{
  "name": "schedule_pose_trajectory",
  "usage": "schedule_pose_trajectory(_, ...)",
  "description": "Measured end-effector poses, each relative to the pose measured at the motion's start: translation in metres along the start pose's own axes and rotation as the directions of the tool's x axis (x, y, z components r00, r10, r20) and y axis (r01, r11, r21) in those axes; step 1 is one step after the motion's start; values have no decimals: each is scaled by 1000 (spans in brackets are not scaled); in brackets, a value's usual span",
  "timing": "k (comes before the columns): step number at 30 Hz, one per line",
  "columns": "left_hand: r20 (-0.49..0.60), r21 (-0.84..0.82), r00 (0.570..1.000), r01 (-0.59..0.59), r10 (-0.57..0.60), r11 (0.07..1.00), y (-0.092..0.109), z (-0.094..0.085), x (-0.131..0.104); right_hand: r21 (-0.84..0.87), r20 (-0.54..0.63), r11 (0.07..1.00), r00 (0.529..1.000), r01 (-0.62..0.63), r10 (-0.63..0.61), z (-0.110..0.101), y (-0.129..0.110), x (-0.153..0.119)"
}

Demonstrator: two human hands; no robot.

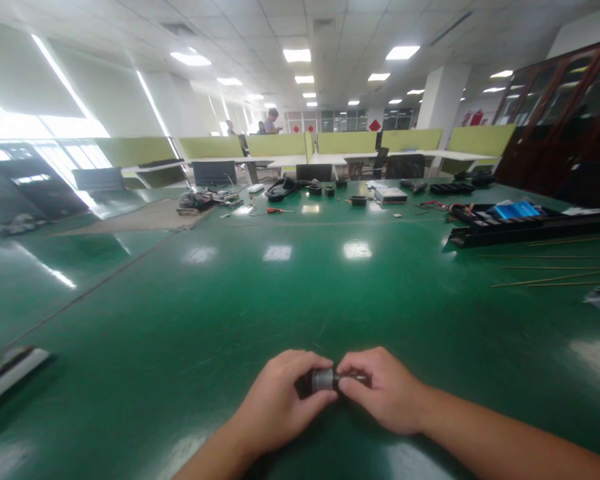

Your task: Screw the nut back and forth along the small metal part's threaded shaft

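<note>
Low in the middle of the head view, a small grey metal cylinder (323,381) with a dark end lies on its side between my two hands. My left hand (283,393) curves around it, thumb below and fingers above, closed on its body. From its right end sticks out a thin dark shaft (363,378). My right hand (385,390) pinches this shaft between thumb and fingers. The exact kind of part is too blurred to tell, and my fingers cover some of it. Both hands are at the near part of the green tabletop (300,300).
Thin brass-coloured rods (555,268) lie at the right, near a long black channel (530,233) and a blue item (517,210). Farther back are a red screwdriver (276,211), black trays (359,201) and a white box (390,195). A flat pale-edged object (17,373) sits left.
</note>
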State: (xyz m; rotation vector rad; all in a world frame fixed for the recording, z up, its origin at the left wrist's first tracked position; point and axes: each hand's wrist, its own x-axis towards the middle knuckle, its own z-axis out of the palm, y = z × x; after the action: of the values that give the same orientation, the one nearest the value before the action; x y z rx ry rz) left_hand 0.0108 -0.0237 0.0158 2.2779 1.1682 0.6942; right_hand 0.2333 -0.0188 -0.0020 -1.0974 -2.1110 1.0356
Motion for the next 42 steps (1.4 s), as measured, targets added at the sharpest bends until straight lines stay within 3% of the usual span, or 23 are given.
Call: schedule_pose_trajectory(42,-49,-15,999,-15,15,1000,-2,-2,-2,-44,-21,999,1000,1,-2,2,1,0)
